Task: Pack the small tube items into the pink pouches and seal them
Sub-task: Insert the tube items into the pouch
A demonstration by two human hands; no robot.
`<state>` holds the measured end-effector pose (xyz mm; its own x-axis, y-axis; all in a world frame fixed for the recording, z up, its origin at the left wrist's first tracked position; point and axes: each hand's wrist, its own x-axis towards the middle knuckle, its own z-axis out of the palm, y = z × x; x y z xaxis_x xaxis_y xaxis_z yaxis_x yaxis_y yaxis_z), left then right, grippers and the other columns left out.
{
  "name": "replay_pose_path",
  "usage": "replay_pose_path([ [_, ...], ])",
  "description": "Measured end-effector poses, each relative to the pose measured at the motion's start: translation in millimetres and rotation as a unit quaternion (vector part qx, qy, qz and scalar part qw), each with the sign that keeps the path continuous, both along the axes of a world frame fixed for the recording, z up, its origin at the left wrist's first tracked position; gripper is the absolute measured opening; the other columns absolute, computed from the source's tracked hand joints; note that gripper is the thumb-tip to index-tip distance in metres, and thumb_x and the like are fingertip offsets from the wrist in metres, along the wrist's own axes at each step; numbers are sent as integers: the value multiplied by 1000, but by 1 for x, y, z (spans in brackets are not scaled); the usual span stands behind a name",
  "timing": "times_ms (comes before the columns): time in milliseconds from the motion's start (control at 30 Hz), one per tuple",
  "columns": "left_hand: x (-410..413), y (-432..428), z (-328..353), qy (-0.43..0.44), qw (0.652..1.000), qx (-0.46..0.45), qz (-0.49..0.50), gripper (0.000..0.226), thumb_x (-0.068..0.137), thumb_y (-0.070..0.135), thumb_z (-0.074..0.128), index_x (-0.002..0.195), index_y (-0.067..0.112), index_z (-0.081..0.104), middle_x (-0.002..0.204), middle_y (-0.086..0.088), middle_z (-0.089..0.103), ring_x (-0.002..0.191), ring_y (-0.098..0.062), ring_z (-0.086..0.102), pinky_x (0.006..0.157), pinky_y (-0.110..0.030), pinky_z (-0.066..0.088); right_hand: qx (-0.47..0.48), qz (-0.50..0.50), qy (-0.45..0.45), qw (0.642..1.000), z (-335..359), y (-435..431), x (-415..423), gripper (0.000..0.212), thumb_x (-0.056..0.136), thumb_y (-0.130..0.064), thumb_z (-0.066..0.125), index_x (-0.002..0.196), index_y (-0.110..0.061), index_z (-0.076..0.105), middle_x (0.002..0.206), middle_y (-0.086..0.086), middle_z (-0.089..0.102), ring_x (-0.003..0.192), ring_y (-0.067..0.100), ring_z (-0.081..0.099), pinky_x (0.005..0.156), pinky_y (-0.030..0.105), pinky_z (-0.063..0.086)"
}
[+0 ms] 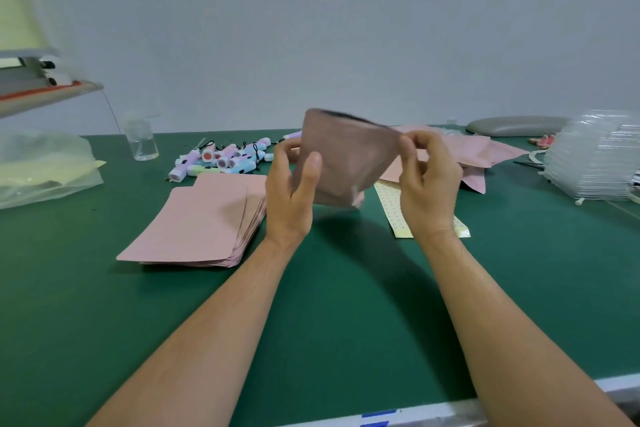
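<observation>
Head view: the pouch (pixel 346 156) is held above mid-table (pixel 311 305) with its mouth gaping upward. The left hand (pixel 291 191) grips its left side, thumb in front, and the right hand (pixel 429 184) pinches its top right edge. Its contents cannot be told; a slack pinch or a tilt could likely shut the mouth or spill a tube. Loose tubes (pixel 225 158) lie far left beyond the flat stack (pixel 197 218), a sticker strip (pixel 391 208) lies under the right hand, and a pink pile (pixel 478 152) lies far right.
</observation>
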<state>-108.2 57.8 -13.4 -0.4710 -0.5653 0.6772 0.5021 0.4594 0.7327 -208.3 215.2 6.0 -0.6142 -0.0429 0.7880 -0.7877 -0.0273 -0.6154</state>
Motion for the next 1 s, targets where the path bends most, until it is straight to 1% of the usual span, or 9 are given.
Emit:
replay_pose_path([
  [67, -2, 0, -2, -32, 999, 7, -4, 23, 96, 47, 69, 111, 31, 63, 101, 11, 75, 91, -3, 70, 74, -16, 50, -63, 12, -34, 997, 7, 3, 0, 14, 107, -35, 54, 94, -36, 59, 85, -18, 61, 70, 20, 52, 66, 36, 44],
  [167, -5, -1, -1, -64, 995, 54, -48, 22, 92, 39, 81, 106, 25, 71, 98, 6, 80, 91, -12, 76, 76, -24, 58, -98, 21, -96, 990, 9, 8, -8, 17, 106, -38, 56, 94, -28, 65, 87, -9, 65, 77, 21, 53, 67, 41, 48],
  [333, -5, -12, -8, -161, 978, 93, -94, 27, 94, 40, 79, 113, 21, 72, 105, 7, 80, 95, -12, 76, 84, -31, 59, -28, 93, -195, 976, 0, 10, -17, 47, 104, -39, 57, 70, -6, 52, 64, 2, 34, 62, 20, 29, 52, 28, 39],
  [467, -2, -22, -13, -248, 942, 159, -163, 27, 91, 38, 78, 106, 15, 79, 105, -3, 81, 94, -21, 77, 82, -31, 57, 76, 78, -229, 967, -9, 8, -21, 46, 103, -29, 57, 61, -15, 43, 51, -15, 34, 50, 13, 31, 56, 32, 31],
  [567, -1, -27, -9, -245, 922, 243, -179, 29, 85, 40, 83, 99, 15, 83, 104, -9, 81, 87, -23, 75, 79, -33, 55, 157, 57, -221, 961, -16, 2, -18, 46, 105, -29, 56, 61, -20, 44, 54, -11, 42, 53, 13, 39, 56, 31, 33],
  [700, -3, -30, -12, -244, 924, 230, -184, 25, 85, 36, 87, 95, 13, 83, 104, -13, 80, 89, -25, 76, 90, -41, 57, 225, 28, -193, 955, -20, -7, -12, 47, 106, -28, 54, 62, -15, 44, 58, -2, 41, 55, 14, 36, 55, 29, 29],
  [800, -5, -30, -13, -247, 923, 234, -180, 17, 85, 33, 87, 90, 17, 85, 103, -11, 81, 89, -23, 77, 88, -37, 57, 209, 44, -215, 953, -19, -7, -10, 46, 107, -31, 54, 66, -10, 45, 62, 2, 39, 58, 17, 35, 56, 31, 29],
  [900, -6, -33, -14, -239, 919, 251, -189, 13, 85, 30, 87, 89, 18, 86, 104, -10, 81, 90, -21, 77, 84, -34, 57, 126, 152, -263, 944, -16, -3, -7, 54, 104, -42, 58, 74, 1, 48, 64, 2, 30, 54, 16, 28, 48, 27, 25],
  [1000, -5, -34, -14, -234, 918, 254, -193, 21, 84, 29, 88, 99, 15, 85, 107, -9, 81, 93, -19, 77, 82, -31, 56, 125, 194, -257, 939, -16, -2, -3, 45, 101, -40, 65, 79, 0, 61, 68, 3, 41, 58, 15, 38, 51, 27, 30],
])
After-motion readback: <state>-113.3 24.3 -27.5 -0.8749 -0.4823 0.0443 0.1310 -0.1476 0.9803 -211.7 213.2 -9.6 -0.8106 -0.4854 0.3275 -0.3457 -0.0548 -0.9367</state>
